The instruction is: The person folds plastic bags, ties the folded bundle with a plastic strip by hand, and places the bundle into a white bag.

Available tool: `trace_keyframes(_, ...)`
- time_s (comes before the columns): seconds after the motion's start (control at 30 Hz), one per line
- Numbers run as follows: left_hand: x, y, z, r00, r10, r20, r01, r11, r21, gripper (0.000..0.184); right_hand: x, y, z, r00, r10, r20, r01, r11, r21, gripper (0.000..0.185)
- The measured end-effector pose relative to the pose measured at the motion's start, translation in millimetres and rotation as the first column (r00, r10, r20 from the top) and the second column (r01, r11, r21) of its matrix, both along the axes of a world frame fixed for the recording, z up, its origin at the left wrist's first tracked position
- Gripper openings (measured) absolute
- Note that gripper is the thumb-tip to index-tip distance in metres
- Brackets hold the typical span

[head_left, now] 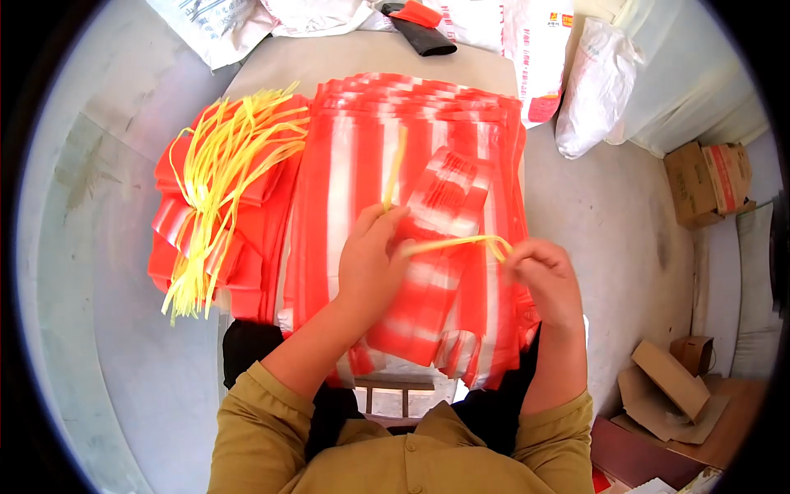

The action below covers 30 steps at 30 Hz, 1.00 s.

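A flattened bundle of red-and-white striped plastic bags (420,317) lies slanted on a wide stack of the same striped bags (339,189). My left hand (366,259) is closed over the bundle's left side, pinching a yellow plastic strip (448,244). One end of the strip sticks up above my left fingers. From that hand the strip runs right across the bundle and bends into a small loop by my right hand (543,276), whose curled fingers grip it. Where the strip passes behind the bundle is hidden.
Left of the stack, many loose yellow strips (202,198) lie over folded red bags (255,272). White printed sacks (535,49) and a black sleeve-like piece (421,37) are at the far edge. Cardboard boxes (699,185) stand on the right, with opened cardboard (671,395) lower right.
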State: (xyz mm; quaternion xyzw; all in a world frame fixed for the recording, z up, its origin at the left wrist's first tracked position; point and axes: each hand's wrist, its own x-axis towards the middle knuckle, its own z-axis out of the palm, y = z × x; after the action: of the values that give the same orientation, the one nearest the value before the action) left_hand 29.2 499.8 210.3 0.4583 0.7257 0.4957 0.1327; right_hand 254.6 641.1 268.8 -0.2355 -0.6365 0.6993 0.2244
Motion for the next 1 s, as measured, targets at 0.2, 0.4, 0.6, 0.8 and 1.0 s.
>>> trace_keyframes(0.2, 4.6, -18.5, 14.7, 0.974, -0.105, -0.201, 0.084, 0.99, -0.11, 0.063, -13.8, -6.1, -5.3, 0.978, -0.017, 0.21, -0.009, 0.992, 0.125, 0.016)
trace_keyframes(0.4, 16.8, -41.4, 27.7, 0.921, -0.381, -0.077, 0.362, 0.914, -0.184, 0.091, -21.7, -14.3, -13.5, 0.979, -0.037, 0.198, 0.025, 0.998, 0.061, 0.03)
trace_keyframes(0.6, 27.4, -22.6, 18.5, 0.947, -0.322, 0.011, 0.321, 0.939, -0.126, 0.094, -56.8, -10.6, -18.9, 0.996, -0.076, 0.044, 0.076, 0.997, -0.014, 0.037)
trace_keyframes(0.8, 30.0, -12.8, 14.1, 0.928, -0.336, -0.161, 0.325, 0.941, -0.092, 0.082, -51.5, 10.5, -19.8, 0.947, -0.315, -0.055, 0.32, 0.94, 0.119, 0.037)
trace_keyframes(1.0, 35.9, -11.9, 3.1, 0.882, -0.349, -0.315, 0.285, 0.93, -0.231, 0.072, -15.9, 20.3, -13.4, 0.891, -0.446, 0.079, 0.432, 0.889, 0.152, 0.034)
